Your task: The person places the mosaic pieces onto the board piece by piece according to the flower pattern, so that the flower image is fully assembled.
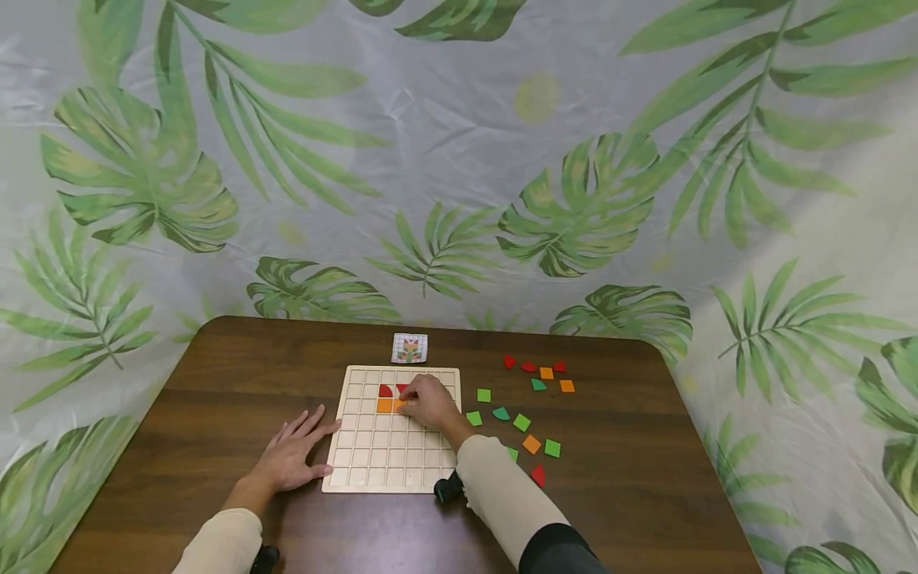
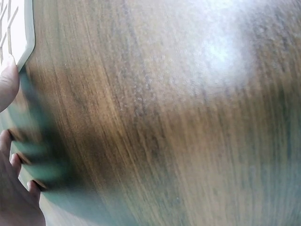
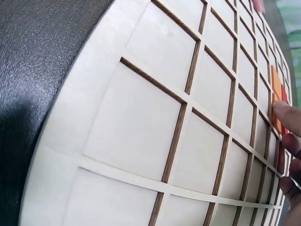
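A pale wooden grid board (image 1: 358, 460) lies on the table. Near its upper middle are a red quarter-round tile (image 1: 385, 391) and, below that, an orange square tile (image 1: 384, 406). My right hand (image 1: 429, 402) is bent over the board, thumb and fingers pinching a second orange square tile beside the first; another red tile (image 1: 402, 388) shows at the fingertips. In the right wrist view the thumb (image 3: 288, 115) touches the orange tile (image 3: 276, 89). My left hand (image 1: 290, 456) lies spread on the table, index finger and thumb at the board's left edge.
Loose tiles are scattered right of the board: green squares (image 1: 522, 422), orange squares (image 1: 531, 444), red pieces (image 1: 509, 362) and dark green pieces (image 1: 500, 414). A small pattern card (image 1: 409, 348) lies beyond the board. Behind the brown table (image 1: 617, 478) hangs a leaf-print cloth (image 1: 445, 159).
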A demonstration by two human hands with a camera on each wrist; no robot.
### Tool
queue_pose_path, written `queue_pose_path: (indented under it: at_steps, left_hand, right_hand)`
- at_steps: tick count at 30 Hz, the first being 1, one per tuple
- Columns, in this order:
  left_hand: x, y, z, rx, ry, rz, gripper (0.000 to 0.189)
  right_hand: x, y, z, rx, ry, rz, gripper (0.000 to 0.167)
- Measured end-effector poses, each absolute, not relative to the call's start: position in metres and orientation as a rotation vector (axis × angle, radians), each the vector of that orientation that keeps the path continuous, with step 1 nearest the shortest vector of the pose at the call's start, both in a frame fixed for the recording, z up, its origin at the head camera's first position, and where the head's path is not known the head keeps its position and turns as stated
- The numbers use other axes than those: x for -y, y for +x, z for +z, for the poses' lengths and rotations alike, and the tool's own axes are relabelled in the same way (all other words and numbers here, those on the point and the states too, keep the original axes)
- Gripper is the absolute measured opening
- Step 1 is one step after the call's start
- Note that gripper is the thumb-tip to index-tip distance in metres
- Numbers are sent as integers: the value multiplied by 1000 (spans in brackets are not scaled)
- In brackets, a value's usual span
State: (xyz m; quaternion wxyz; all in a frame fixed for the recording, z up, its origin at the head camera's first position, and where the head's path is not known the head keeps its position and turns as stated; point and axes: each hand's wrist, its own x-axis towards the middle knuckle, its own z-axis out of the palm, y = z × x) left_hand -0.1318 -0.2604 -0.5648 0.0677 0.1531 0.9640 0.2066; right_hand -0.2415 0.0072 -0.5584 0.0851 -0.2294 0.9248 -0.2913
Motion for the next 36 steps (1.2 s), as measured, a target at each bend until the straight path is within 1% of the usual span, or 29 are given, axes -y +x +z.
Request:
queue_pose_path:
  at_steps: [6,12,19,24,36]
  left_hand:
    - [260,-131,-564,-2909,470,629,72]
    - [260,-132,-561,-2902,479,620,71]
    - [259,-133,-563,-2906,478,624,73]
    - [259,-130,-565,-2909,479,616,73]
    - [257,-130,-564,-2914,472,631,73]
  right_hand:
    - [-12,-241,-559,-2738,-681,-934,13]
    - [-34,-242,-558,-2737,-646,-1080,9]
    - [-75,-244,-561,-2762,-603,-1216,6]
    - [-105,-242,-560,-2811,-543,-1250,7]
    - [-178,-239,-567,-2923,-246,-1338,11]
